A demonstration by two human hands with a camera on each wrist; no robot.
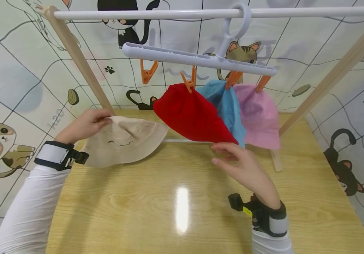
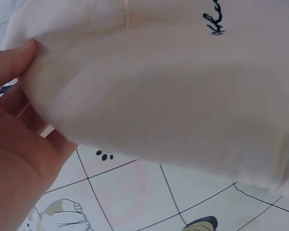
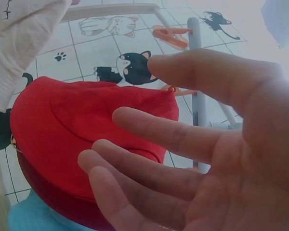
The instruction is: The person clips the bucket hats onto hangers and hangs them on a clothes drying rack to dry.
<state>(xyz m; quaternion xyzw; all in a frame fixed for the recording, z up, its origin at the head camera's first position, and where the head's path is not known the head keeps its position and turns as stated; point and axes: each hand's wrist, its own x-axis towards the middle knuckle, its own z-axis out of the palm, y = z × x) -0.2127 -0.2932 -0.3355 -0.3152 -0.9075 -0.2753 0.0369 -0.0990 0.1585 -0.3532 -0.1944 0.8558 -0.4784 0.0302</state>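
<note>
A beige bucket hat (image 1: 126,141) with dark stitched lettering hangs from my left hand (image 1: 88,125), which pinches its edge between thumb and fingers. In the left wrist view the cloth of that hat (image 2: 159,96) fills most of the picture. My right hand (image 1: 248,167) is beside the lower brim of a red hat (image 1: 191,113), fingers spread and holding nothing. The right wrist view shows these fingers (image 3: 168,130) in front of the red cloth; whether they touch it I cannot tell. An orange clip (image 1: 189,81) holds the red hat to a pale hanger (image 1: 197,60).
A blue hat (image 1: 221,98) and a pink hat (image 1: 258,113) hang from clips to the right. Another orange clip (image 1: 148,71) at the left holds nothing. The hanger hooks over a white rail (image 1: 169,14) between wooden posts (image 1: 80,63), above a wooden table (image 1: 143,204).
</note>
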